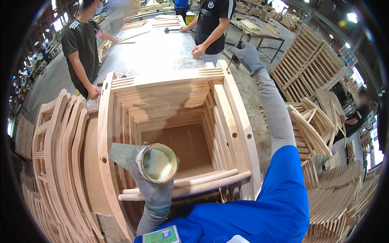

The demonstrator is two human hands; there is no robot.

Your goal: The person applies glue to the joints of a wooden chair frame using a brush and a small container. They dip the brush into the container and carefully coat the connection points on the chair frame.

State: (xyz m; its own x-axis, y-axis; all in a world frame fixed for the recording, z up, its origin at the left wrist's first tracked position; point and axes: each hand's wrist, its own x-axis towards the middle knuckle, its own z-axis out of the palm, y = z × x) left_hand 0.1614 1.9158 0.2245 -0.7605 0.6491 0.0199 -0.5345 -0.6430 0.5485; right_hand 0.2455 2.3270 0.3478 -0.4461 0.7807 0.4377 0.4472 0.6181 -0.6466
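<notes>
My left hand [156, 192], in a grey glove, is closed around a round can [144, 157] with a stained rim. Pale cream liquid [163, 169] fills part of it. A flat, grey-green plate [125, 155] juts out to the left from between this hand and the can. In front of me stands a stack of pale wooden frames [104, 129], with the can above their near rails. My right hand [248, 56], also gloved in grey, reaches out past the far right corner of the stack. Its fingers close around a thin stick-like tool [231, 61] pointing down at that corner.
More curved wooden frames [60, 133] lean at the left. Beyond the stack, a long shiny table [162, 48] carries wooden strips. One person [83, 48] stands at its left, another [212, 28] at its right. Tall wood stacks [308, 60] and loose parts stand at the right.
</notes>
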